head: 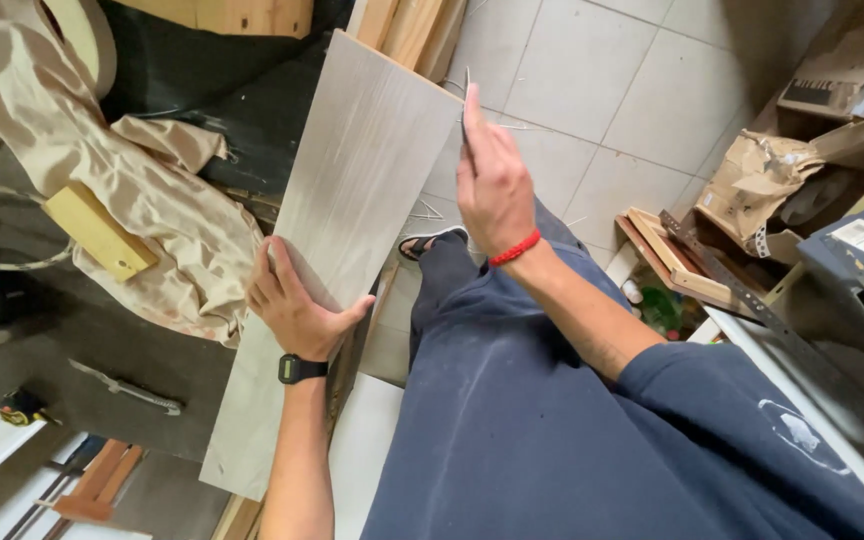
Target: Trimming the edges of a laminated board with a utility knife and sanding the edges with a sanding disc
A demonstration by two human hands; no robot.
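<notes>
The long board (337, 220) lies slanted across the dark counter (142, 350), its near end sticking out past the counter edge twd the person. The left hand (297, 305), w/ a black watch (297, 369) on the wrist, is spread flat on the board's middle, thumb hooked over the right edge. That looks like a press to stop the board from sliding. The right hand (492, 180), w/ a red string band (514, 248) on the wrist, sits at the board's right edge near the far end. Its fingers are pinched shut on a thin metal tool (465, 100); can't tell what kind. Holding it at the edge prob lets the tool run along the side.

The board is pale grey-white w/ faint wood lines running its length. It is flat, thin, w/ a tan raw edge at the far end.

Beside it: a beige cloth (152, 200) w/ 1 yellow wood block (100, 232) on it, and a metal tool (127, 388) on the counter. Torn brown paper (762, 180) lies on the right, by the tile floor (602, 110).
</notes>
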